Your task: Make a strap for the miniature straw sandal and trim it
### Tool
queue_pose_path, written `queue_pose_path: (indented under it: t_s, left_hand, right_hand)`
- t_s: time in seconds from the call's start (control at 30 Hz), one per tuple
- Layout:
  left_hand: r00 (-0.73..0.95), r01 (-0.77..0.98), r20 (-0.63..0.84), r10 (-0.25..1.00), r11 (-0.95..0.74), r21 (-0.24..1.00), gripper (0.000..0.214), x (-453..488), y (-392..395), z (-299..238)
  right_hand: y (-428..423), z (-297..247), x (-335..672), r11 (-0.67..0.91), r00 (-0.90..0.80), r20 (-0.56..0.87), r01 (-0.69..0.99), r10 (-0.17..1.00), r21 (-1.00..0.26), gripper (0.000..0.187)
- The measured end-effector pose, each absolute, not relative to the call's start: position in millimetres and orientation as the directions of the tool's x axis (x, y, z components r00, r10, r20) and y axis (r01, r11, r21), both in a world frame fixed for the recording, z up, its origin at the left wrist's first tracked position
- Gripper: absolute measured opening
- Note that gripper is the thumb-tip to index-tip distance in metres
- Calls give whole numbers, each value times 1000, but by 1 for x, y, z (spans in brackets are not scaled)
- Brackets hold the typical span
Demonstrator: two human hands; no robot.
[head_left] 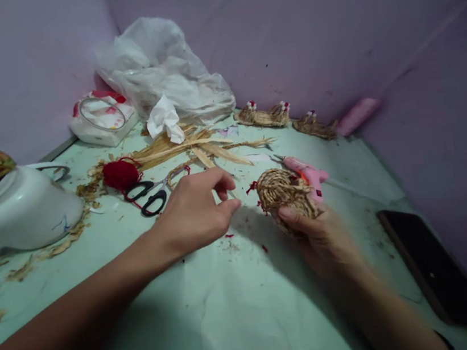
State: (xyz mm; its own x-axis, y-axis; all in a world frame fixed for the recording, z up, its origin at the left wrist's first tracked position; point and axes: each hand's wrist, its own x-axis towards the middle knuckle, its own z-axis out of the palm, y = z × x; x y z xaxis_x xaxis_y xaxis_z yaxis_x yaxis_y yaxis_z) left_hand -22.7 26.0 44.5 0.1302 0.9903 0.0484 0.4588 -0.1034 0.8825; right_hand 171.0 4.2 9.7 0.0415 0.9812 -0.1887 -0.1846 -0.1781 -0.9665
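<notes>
My right hand (318, 232) grips a coiled, braided straw piece (280, 189) with small red yarn bits at its left edge, the thumb pressed on its front. To the left, my left hand (199, 208) hovers over the table with fingers bent and a gap between thumb and forefinger. Nothing clearly shows in that gap. Black-handled scissors (154, 202) lie just beyond the left hand, beside a ball of red yarn (120, 175). Behind the straw piece rests a pink glue gun (304, 170), partly hidden by it.
Dry straw strips (208, 150) lie mid-table before a white plastic bag (159, 64) and crumpled tissue (165, 119). Finished-looking straw pieces (264, 117) line the wall. A white pot (18, 209) stands left; a dark phone (435, 269) lies right. Scraps litter the table (219, 326).
</notes>
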Motion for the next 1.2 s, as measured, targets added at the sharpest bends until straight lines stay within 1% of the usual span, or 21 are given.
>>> queue_pose_path:
  t_s: [0.03, 0.07, 0.13, 0.17, 0.23, 0.3, 0.37, 0.4, 0.47, 0.53, 0.57, 0.67, 0.73, 0.8, 0.83, 0.87, 0.9, 0.97, 1.07, 1.13, 1.2]
  left_hand:
    - [108, 435, -9, 994, -39, 900, 7, -19, 25, 44]
    - [114, 408, -84, 990, 30, 912, 12, -15, 23, 43]
    - [202, 337, -237, 950, 160, 928, 17, -6, 18, 38]
    - [212, 294, -282, 936, 213, 932, 17, -1, 16, 34]
    - [212, 169, -286, 934, 254, 952, 18, 7, 12, 27]
    - [179, 76, -250, 951, 240, 968, 17, 11, 10, 22]
    - [126, 39, -229, 965, 226, 973, 13, 11, 10, 22]
    - [105, 40, -225, 969, 222, 974, 12, 9, 12, 23]
    - [123, 71, -237, 964, 230, 971, 13, 5, 15, 26]
    - [190, 114, -265, 945, 246, 962, 14, 1, 17, 29]
    - [224, 131, -280, 934, 256, 958, 15, 0, 18, 30]
    - [282, 163, -310, 908, 273, 948, 15, -1, 18, 29]
    - [303, 184, -323, 897, 277, 943, 15, -1, 19, 27]
    - [309, 200, -341, 888, 290, 936, 16, -1, 20, 26]
    - [307, 205, -349, 885, 297, 933, 17, -2, 20, 26]
    - [306, 209, -355, 884, 301, 930, 18, -2, 21, 26]
    - [306, 212, -357, 882, 303, 929, 18, -3, 21, 27]
    - [316, 228, -347, 883, 284, 931, 20, -4, 22, 27]
    - [341, 277, -322, 883, 233, 932, 23, -4, 20, 25]
    - [362, 309, -318, 876, 209, 928, 25, -3, 18, 23]
    - [396, 345, -311, 864, 173, 922, 25, -3, 17, 22]
  right_hand:
    - [5, 10, 169, -196, 35, -213, -267, 977, -944, 27]
    - [5, 10, 166, -209, 25, -230, -330, 973, -920, 25]
    - [2, 9, 159, -210, -6, -229, -423, 973, -881, 23]
    - [0, 8, 154, -203, -30, -213, -455, 977, -867, 23]
    - [-7, 7, 145, -227, -107, -200, -486, 974, -844, 25]
    - [-12, 7, 139, -253, -174, -191, -492, 966, -833, 26]
    - [-14, 9, 140, -270, -230, -179, -468, 957, -841, 30]
    - [-13, 11, 143, -270, -232, -180, -453, 956, -850, 34]
    - [-8, 16, 154, -251, -144, -208, -434, 967, -866, 42]
    - [-1, 20, 167, -212, 55, -261, -438, 964, -874, 39]
    - [2, 22, 173, -215, 109, -284, -424, 953, -880, 35]
    - [8, 23, 183, -277, 157, -343, -334, 926, -901, 29]
    - [11, 21, 187, -240, 267, -316, -282, 910, -929, 33]
    - [13, 19, 191, -126, 417, -218, -237, 882, -963, 39]
    - [14, 18, 193, -82, 459, -176, -217, 871, -973, 43]
    - [14, 18, 194, -65, 461, -154, -204, 874, -977, 47]
    - [14, 18, 195, -79, 427, -159, -200, 890, -977, 51]
    - [12, 19, 192, -165, 287, -227, -224, 931, -961, 57]
    - [5, 19, 181, -283, 78, -324, -324, 943, -903, 60]
    - [2, 19, 174, -321, 16, -357, -400, 934, -859, 60]
    - [-1, 18, 170, -343, 0, -383, -445, 924, -827, 60]
